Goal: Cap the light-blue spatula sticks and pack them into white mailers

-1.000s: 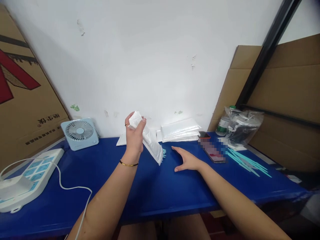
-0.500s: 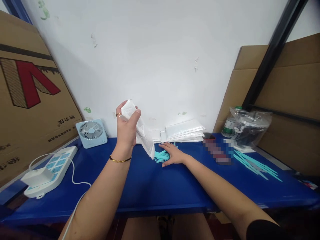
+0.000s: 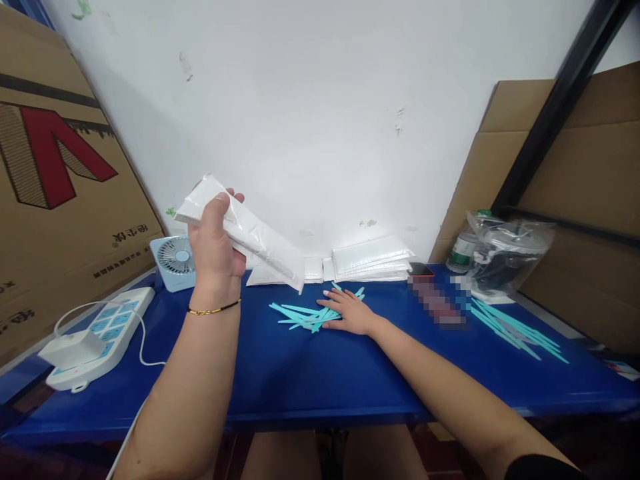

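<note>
Raised over the left part of the table, my left hand [image 3: 215, 240] is closed around a white padded envelope [image 3: 260, 243], thumb on top. The envelope slants, its lower right end just above the table. My right hand [image 3: 353, 313] lies flat with fingers spread on a loose pile of thin turquoise strips [image 3: 295, 315], partly covering them. Behind the hands, against the wall, are a stack of white padded envelopes [image 3: 370, 259] and another, lower stack [image 3: 314, 269] beside it.
On the blue table [image 3: 320, 380] stand a fan [image 3: 175, 260] and a power strip [image 3: 107, 333] with a white cord at the left. To the right lie more turquoise strips [image 3: 520, 327], a bottle [image 3: 461, 250] and a clear plastic bag [image 3: 505, 260]. Cardboard boxes [image 3: 65, 200] flank the table.
My left hand has moved left and up with the envelope, whose lower end swung away from the pile. More of the turquoise strips show, spread out flatter under my right hand.
</note>
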`<state>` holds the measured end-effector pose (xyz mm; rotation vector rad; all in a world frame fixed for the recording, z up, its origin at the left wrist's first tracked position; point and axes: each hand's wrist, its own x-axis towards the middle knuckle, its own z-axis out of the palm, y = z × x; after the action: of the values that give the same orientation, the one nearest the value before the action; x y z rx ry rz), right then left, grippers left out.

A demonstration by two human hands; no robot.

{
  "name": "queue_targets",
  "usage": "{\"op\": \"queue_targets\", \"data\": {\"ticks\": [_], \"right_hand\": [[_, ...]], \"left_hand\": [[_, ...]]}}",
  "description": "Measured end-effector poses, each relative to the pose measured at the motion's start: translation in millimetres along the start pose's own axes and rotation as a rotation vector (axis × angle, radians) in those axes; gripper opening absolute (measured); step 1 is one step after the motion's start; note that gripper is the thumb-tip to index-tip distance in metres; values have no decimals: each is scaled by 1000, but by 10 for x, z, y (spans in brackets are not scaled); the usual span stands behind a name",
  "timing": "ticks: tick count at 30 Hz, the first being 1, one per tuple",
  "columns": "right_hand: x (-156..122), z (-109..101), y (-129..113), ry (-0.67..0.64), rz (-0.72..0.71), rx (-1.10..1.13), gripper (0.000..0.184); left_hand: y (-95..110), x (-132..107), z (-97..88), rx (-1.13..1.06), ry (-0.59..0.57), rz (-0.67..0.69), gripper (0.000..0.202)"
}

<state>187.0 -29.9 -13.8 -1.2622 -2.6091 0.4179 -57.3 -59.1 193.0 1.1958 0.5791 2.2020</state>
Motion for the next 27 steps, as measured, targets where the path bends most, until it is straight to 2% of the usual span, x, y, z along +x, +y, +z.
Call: {"op": "queue_targets", "data": {"ticks": [3, 5, 7, 9, 10, 12, 14, 15, 16, 17, 18, 20, 21, 22, 23, 25, 27], "right_hand": [[-15, 21, -47, -5, 10, 7, 76], [-37, 14, -67, -4, 3, 24, 80], [-76, -31, -29, 30, -11, 68, 76], [-128, -107, 98, 153, 32, 134, 63], [-156, -147, 193, 238, 82, 168, 56], [-211, -210, 413, 382, 184, 225, 48], [-256, -232, 611, 372, 169, 247, 42], [-273, -231, 681, 335, 146, 238, 45], [-285, -227, 728, 294, 122, 220, 48], [-294, -224, 751, 260, 104, 195, 51], [-301, -226, 752, 234, 90, 173, 52], [-315, -254, 713, 202, 62, 156, 46], [-324, -278, 683, 186, 47, 166, 43], [-335, -307, 653, 164, 31, 186, 40], [-348, -336, 625, 139, 15, 211, 38], [-374, -384, 581, 93, -4, 256, 36], [-391, -405, 559, 59, -4, 284, 32]], "left_hand": [[-91, 56, -91, -19, 18, -14, 32], [-266, 83, -247, -2, 112, -14, 31], [-514, 86, -497, 46, 247, -24, 30], [-777, 57, -817, 154, 289, -83, 37], [-890, 31, -983, 232, 325, -130, 44], [-1046, -39, -1278, 464, 474, -168, 67], [-1094, -125, -1462, 762, 546, -97, 90], [-1086, -172, -1500, 935, 527, 12, 96], [-1065, -224, -1502, 1073, 432, 119, 96], [-1040, -280, -1471, 1170, 262, 200, 91], [-1017, -342, -1416, 1220, 27, 231, 81], [-1000, -482, -1265, 1220, -597, 162, 64], [-1010, -556, -1184, 1204, -919, 103, 64], [-1033, -627, -1107, 1209, -1187, 64, 65], [-1066, -692, -1036, 1237, -1373, 40, 67], [-1150, -784, -918, 1324, -1551, 19, 66], [-1235, -822, -821, 1392, -1610, 14, 57]]}}
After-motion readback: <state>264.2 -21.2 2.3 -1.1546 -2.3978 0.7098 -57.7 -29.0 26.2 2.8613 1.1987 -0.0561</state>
